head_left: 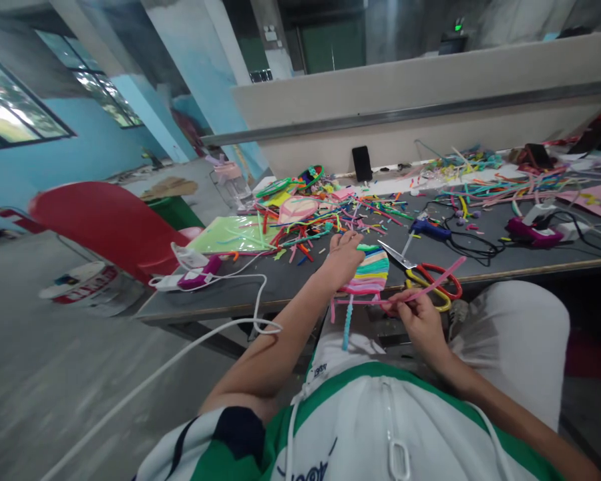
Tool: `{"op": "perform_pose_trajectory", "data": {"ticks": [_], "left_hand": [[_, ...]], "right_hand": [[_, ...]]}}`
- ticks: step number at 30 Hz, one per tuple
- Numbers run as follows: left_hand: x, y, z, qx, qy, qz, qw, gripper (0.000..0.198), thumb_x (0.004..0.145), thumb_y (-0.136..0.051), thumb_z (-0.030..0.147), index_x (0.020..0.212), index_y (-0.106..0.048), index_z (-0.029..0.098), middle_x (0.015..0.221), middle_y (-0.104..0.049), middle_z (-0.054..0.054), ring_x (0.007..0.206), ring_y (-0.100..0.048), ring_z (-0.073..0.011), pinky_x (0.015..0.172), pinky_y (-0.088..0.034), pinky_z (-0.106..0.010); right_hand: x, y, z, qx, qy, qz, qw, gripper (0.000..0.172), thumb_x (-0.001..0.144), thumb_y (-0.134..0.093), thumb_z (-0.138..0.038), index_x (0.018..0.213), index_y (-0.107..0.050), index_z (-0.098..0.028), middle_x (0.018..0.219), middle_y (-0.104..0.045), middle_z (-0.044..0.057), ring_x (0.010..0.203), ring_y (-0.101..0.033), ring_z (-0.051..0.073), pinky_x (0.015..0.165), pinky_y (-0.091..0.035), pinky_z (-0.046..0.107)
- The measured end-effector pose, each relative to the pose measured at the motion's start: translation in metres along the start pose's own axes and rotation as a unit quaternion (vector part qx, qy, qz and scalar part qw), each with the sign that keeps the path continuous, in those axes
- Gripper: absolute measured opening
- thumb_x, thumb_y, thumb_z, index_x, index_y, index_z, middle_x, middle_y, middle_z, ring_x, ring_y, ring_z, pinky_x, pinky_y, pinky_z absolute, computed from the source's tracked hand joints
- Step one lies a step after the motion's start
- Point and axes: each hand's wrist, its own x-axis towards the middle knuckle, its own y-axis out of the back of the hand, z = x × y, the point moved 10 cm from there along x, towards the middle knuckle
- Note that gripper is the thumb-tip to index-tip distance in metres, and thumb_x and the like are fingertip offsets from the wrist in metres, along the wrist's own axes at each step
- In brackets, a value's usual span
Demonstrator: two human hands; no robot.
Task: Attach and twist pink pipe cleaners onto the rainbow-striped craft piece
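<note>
A craft piece with rows of pipe cleaners (372, 269), striped teal, blue, yellow and pink, lies at the table's front edge. My left hand (344, 257) grips its left side with bent fingers, partly covering it. My right hand (421, 324) is closed in a pinch on a pink pipe cleaner (443, 275), which runs along the piece's lower edge and sticks out to the upper right. Below the piece hangs a twisted light-blue stem (348, 327). Just right of it lie open scissors (438, 284) with red and yellow handles.
Loose pipe cleaners (325, 224) and cut bits spread across the table. A blue glue gun (431, 228) with a black cord lies beyond the scissors. A phone (362, 164) leans at the back. A white cable (180, 364) crosses the left side, near a red chair (100, 220).
</note>
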Motion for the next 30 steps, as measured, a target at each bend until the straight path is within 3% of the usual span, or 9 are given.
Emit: {"op": "perform_pose_trajectory", "data": {"ticks": [5, 7, 9, 11, 15, 17, 20, 23, 30], "left_hand": [[-0.019, 0.047, -0.040, -0.096, -0.014, 0.063, 0.993, 0.015, 0.078, -0.058, 0.019, 0.076, -0.072, 0.024, 0.113, -0.065, -0.006, 0.117, -0.050, -0.0227, 0.102, -0.033, -0.041], [-0.037, 0.075, -0.078, -0.162, 0.019, 0.113, 0.980, 0.010, 0.076, -0.061, 0.022, 0.074, -0.072, 0.022, 0.102, -0.069, -0.007, 0.106, -0.058, -0.0221, 0.097, -0.040, -0.039], [-0.061, 0.100, -0.132, -0.233, 0.109, 0.186, 0.948, 0.007, 0.073, -0.065, 0.023, 0.076, -0.070, 0.020, 0.092, -0.070, -0.006, 0.096, -0.062, -0.0219, 0.091, -0.046, -0.038], [-0.091, 0.117, -0.191, -0.329, 0.216, 0.268, 0.879, 0.010, 0.072, -0.067, 0.024, 0.080, -0.068, 0.018, 0.080, -0.070, -0.004, 0.077, -0.066, -0.0184, 0.077, -0.051, -0.033], [-0.139, 0.125, -0.279, -0.535, 0.311, 0.424, 0.661, 0.008, 0.077, -0.062, 0.017, 0.080, -0.054, 0.017, 0.073, -0.067, -0.003, 0.063, -0.065, -0.0130, 0.063, -0.051, -0.026], [-0.149, 0.128, -0.307, -0.562, 0.327, 0.470, 0.598, 0.009, 0.081, -0.058, 0.013, 0.081, -0.051, 0.018, 0.071, -0.065, -0.002, 0.065, -0.065, -0.0123, 0.063, -0.051, -0.024], [-0.155, 0.136, -0.333, -0.568, 0.341, 0.522, 0.537, 0.009, 0.086, -0.050, 0.009, 0.085, -0.048, 0.018, 0.070, -0.062, 0.000, 0.067, -0.064, -0.0097, 0.066, -0.051, -0.023], [-0.153, 0.150, -0.345, -0.555, 0.337, 0.555, 0.520, 0.011, 0.089, -0.043, 0.008, 0.090, -0.045, 0.019, 0.071, -0.060, 0.002, 0.069, -0.063, -0.0078, 0.069, -0.050, -0.023], [-0.146, 0.189, -0.346, -0.494, 0.322, 0.590, 0.551, 0.013, 0.096, -0.033, 0.008, 0.090, -0.043, 0.013, 0.077, -0.059, 0.001, 0.084, -0.061, -0.0059, 0.073, -0.043, -0.026]], "right_hand": [[0.001, 0.002, 0.003, 0.002, 0.003, -0.005, 1.000, 0.010, 0.081, -0.059, -0.028, 0.086, -0.053, -0.022, 0.084, -0.068, 0.005, 0.074, -0.070, 0.021, 0.073, -0.058, 0.039], [0.001, 0.002, 0.003, -0.008, 0.010, -0.006, 1.000, 0.009, 0.082, -0.059, -0.028, 0.086, -0.054, -0.021, 0.083, -0.068, 0.005, 0.074, -0.070, 0.021, 0.073, -0.058, 0.039], [0.002, 0.004, 0.003, -0.016, 0.013, -0.002, 1.000, 0.010, 0.082, -0.058, -0.029, 0.086, -0.055, -0.021, 0.084, -0.068, 0.005, 0.074, -0.070, 0.021, 0.072, -0.058, 0.039], [0.002, 0.005, 0.003, -0.017, 0.013, 0.000, 1.000, 0.011, 0.082, -0.059, -0.030, 0.087, -0.055, -0.021, 0.087, -0.068, 0.006, 0.075, -0.070, 0.021, 0.073, -0.058, 0.039], [0.002, 0.003, 0.001, -0.016, 0.009, -0.005, 1.000, 0.013, 0.082, -0.061, -0.031, 0.087, -0.054, -0.022, 0.088, -0.069, 0.005, 0.076, -0.069, 0.021, 0.075, -0.058, 0.040], [0.002, 0.001, 0.001, -0.019, 0.006, -0.010, 1.000, 0.013, 0.081, -0.061, -0.032, 0.088, -0.055, -0.022, 0.086, -0.069, 0.005, 0.077, -0.069, 0.021, 0.077, -0.058, 0.040], [0.001, -0.001, 0.002, -0.018, -0.003, -0.011, 1.000, 0.014, 0.081, -0.062, -0.033, 0.087, -0.056, -0.023, 0.085, -0.069, 0.005, 0.075, -0.069, 0.021, 0.076, -0.058, 0.040], [0.001, -0.001, 0.003, -0.033, -0.008, -0.008, 0.999, 0.014, 0.081, -0.062, -0.034, 0.087, -0.056, -0.023, 0.086, -0.069, 0.005, 0.075, -0.070, 0.021, 0.077, -0.058, 0.040], [0.003, 0.002, 0.007, -0.039, 0.004, -0.015, 0.999, 0.014, 0.081, -0.061, -0.035, 0.087, -0.056, -0.023, 0.088, -0.069, 0.005, 0.078, -0.070, 0.021, 0.076, -0.058, 0.038]]}}
